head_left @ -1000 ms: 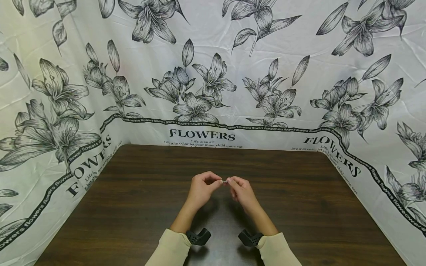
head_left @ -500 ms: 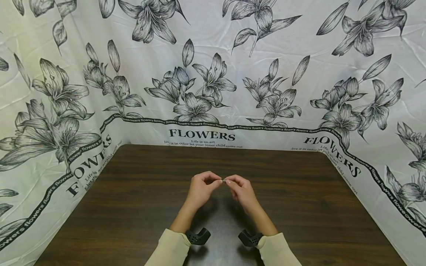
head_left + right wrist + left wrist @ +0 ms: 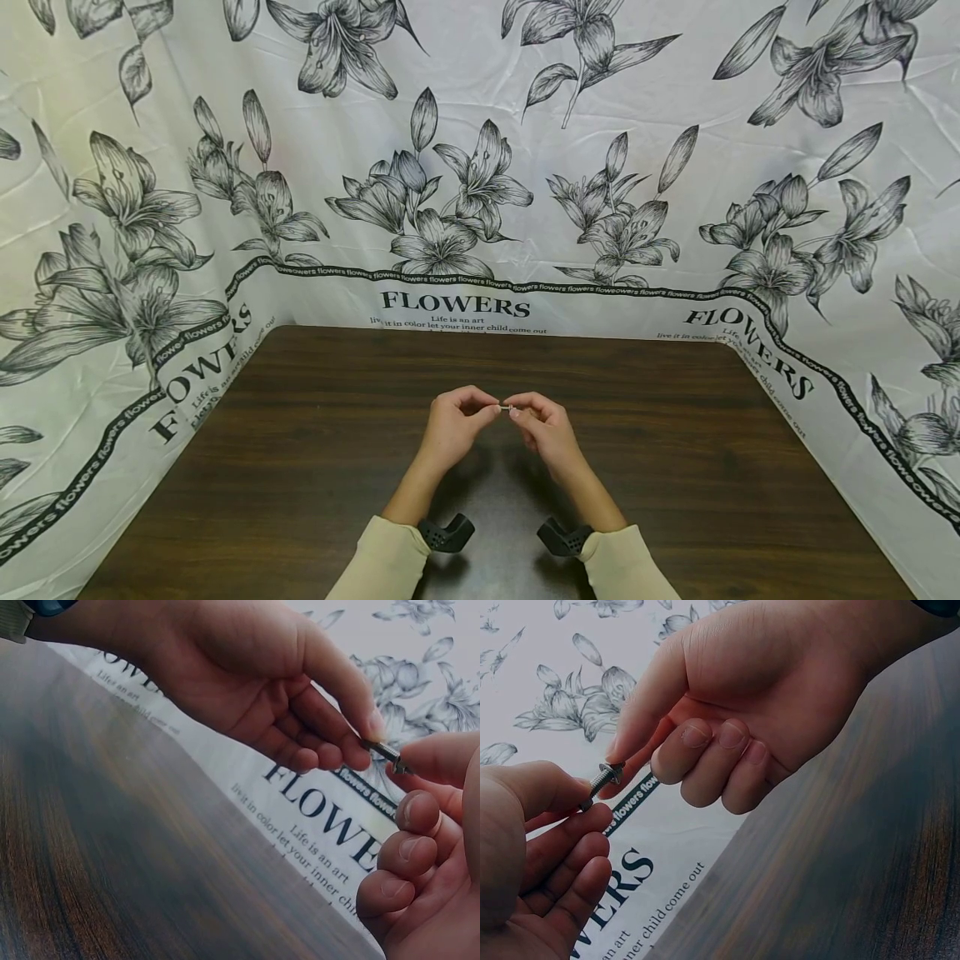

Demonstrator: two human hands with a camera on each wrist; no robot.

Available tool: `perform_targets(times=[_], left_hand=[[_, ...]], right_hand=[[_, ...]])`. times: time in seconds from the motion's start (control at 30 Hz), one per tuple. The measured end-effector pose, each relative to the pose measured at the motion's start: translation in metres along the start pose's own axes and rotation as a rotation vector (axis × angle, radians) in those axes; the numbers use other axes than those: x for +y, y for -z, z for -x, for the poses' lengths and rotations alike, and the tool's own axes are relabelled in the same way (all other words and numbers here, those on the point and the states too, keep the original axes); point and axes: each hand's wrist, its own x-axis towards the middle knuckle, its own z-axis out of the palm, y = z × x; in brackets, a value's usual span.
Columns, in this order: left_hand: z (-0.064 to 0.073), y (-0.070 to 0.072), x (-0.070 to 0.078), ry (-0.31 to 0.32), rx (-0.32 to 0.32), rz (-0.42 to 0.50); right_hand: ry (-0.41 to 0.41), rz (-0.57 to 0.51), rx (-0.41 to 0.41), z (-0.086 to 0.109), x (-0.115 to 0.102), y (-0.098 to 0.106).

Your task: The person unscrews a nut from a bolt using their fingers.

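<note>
A small silver metal bolt (image 3: 599, 781) with a threaded shank spans the gap between my two hands, held above the table. My left hand (image 3: 452, 429) pinches one end between thumb and forefinger, covering much of that end. At the other end sits a wider, flanged piece that looks like a nut (image 3: 400, 766). My right hand (image 3: 546, 429) has its thumb and forefinger on this piece. In the left wrist view, the right hand's other fingers (image 3: 731, 765) are curled toward the palm. The head view shows the bolt (image 3: 506, 407) only as a thin bright bit.
Beneath the hands lies a dark wood-grain table (image 3: 337, 467). White cloth (image 3: 465, 192) printed with flowers and lettering stands around its back and sides. Black wrist mounts (image 3: 447, 534) sit on both forearms, close to the tabletop.
My right hand's forefinger and thumb have shifted slightly against each other at the bolt's end, the forefinger sliding forward and left. My left hand has stayed in place.
</note>
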Motion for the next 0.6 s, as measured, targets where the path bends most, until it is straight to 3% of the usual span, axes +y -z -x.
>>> perform_targets(times=[0.6], left_hand=[[0.0001,0.0005,-0.0001,0.002,-0.012,-0.008]], right_hand=[[0.06,-0.045,-0.004,-0.0014,0.0035,0.0008]])
